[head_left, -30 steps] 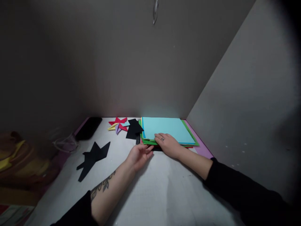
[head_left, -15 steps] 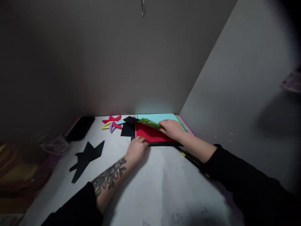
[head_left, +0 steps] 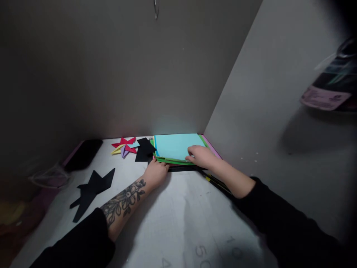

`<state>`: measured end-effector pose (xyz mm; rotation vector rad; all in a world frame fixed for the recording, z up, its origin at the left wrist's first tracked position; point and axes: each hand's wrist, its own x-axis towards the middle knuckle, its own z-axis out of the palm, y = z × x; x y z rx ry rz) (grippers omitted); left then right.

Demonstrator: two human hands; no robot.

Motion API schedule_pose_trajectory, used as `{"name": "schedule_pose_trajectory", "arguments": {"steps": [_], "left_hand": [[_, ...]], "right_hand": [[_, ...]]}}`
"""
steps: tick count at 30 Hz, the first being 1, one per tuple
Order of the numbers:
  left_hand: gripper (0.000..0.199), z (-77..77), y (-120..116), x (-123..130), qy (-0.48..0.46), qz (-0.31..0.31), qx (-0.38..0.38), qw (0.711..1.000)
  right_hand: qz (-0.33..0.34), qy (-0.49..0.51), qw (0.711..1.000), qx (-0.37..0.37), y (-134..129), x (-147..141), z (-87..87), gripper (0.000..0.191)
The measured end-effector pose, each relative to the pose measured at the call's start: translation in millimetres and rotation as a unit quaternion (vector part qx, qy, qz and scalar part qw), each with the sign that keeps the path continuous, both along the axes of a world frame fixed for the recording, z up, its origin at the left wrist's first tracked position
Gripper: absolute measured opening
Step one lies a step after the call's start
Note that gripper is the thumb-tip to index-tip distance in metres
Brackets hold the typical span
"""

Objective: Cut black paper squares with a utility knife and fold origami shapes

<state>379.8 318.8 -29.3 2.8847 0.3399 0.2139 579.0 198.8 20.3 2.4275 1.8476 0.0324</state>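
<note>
A stack of coloured paper (head_left: 178, 145), light blue on top with green edges beneath, lies against the back wall. My left hand (head_left: 156, 172) rests at the stack's front left corner, its fingers curled at the edge; what they hold, if anything, is hidden. On the front right part of the stack, my right hand (head_left: 200, 155) is bent with its fingers close together on the paper; anything between them is too small to tell. Black paper pieces (head_left: 144, 149) lie at the stack's left side. Folded red, yellow and purple paper (head_left: 124, 146) sits further left.
A black folded paper shape (head_left: 91, 190) lies at the left of the white table (head_left: 170, 216). Behind it is a dark flat object (head_left: 85, 154). Black and yellow sticks (head_left: 216, 182) lie under my right forearm. A bag (head_left: 330, 87) hangs at the right wall.
The lifted green sheets have come down, and the red paper is now covered. My right hand has lowered towards the stack's front edge. The view has shifted slightly to the right.
</note>
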Motion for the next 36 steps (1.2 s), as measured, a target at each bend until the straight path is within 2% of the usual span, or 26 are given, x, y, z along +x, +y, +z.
{"name": "schedule_pose_trajectory", "arguments": {"steps": [2,4,7,9,12,15,17,20,22,24,26,30,36], "left_hand": [[0.027,3.1,5,4,0.002,-0.006,0.017,1.0],[0.023,4.2,8,8,-0.009,-0.008,0.029,1.0],[0.027,2.7,11,14,-0.012,-0.007,0.047,0.999],[0.028,0.6,12,18,0.009,-0.012,0.084,0.996],[0.028,-2.1,13,26,0.046,-0.035,0.147,0.987],[0.029,-2.3,14,30,0.07,-0.05,0.167,0.982],[0.03,0.1,16,31,0.064,-0.052,0.179,0.98],[0.03,8.2,23,34,0.02,-0.058,0.196,0.979],[0.029,15.6,30,37,0.006,-0.051,0.196,0.979],[0.029,23.1,36,41,0.013,-0.041,0.194,0.98],[0.028,29.7,40,44,0.022,-0.037,0.196,0.98],[0.026,38.7,43,49,0.036,-0.026,0.184,0.982],[0.029,51.6,52,59,0.035,-0.015,0.154,0.987]], "right_hand": [[-0.07,0.013,0.996,-0.062,-26,0,-7.2,0.032],[-0.113,0.027,0.987,-0.11,-52,-4,-20.4,0.037],[-0.146,0.021,0.985,-0.086,-85,-17,-40.9,0.026],[-0.148,0.024,0.986,-0.068,-104,-24,-48.0,0.031],[-0.17,0.061,0.978,-0.105,-130,-25,-45.4,0.035],[-0.218,0.053,0.966,-0.131,-146,-22,-34.2,0.031],[-0.204,0.042,0.973,-0.098,-143,-25,-29.0,0.033],[-0.105,0.091,0.99,-0.036,-123,-41,-32.2,0.038],[-0.045,0.129,0.99,-0.025,-106,-53,-40.8,0.048],[-0.029,0.14,0.99,-0.012,-90,-59,-51.0,0.061],[-0.039,0.136,0.99,0.005,-77,-59,-59.5,0.065],[-0.037,0.098,0.994,0.039,-61,-48,-69.6,0.055],[0.037,-0.01,0.995,0.092,-45,-39,-73.0,0.035]]}}
